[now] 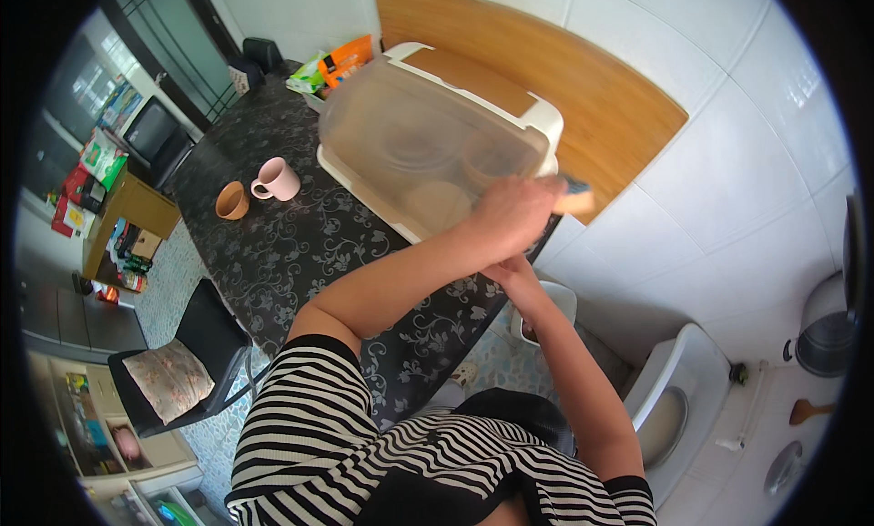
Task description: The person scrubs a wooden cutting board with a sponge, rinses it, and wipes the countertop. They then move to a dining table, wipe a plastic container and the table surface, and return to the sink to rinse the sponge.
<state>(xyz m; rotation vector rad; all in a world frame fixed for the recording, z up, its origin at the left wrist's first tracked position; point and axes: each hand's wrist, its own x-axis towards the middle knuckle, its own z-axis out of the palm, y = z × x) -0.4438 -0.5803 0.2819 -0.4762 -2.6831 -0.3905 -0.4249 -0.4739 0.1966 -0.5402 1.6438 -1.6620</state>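
Observation:
My left hand (519, 212) reaches across to the near right corner of a white storage box with a clear domed lid (437, 123). Its fingers are closed on a small blurred orange and dark blue thing (577, 197), perhaps a sponge. Round shapes like bowls show through the lid. Just below, my right hand (506, 270) is at the table's edge, partly covered by the left; its fingers and anything in them are hidden. A pink mug (278, 179) and a small orange-brown cup (232, 201) stand on the dark floral table (273, 253), left of the box.
Orange and green packages (347, 60) lie behind the box. A wooden board (601, 82) rests along the tiled wall. A white bin (556, 301) stands below the table's right edge, near a basin (683, 383) at right. At left is a black chair (205, 328) with a cushion (169, 379).

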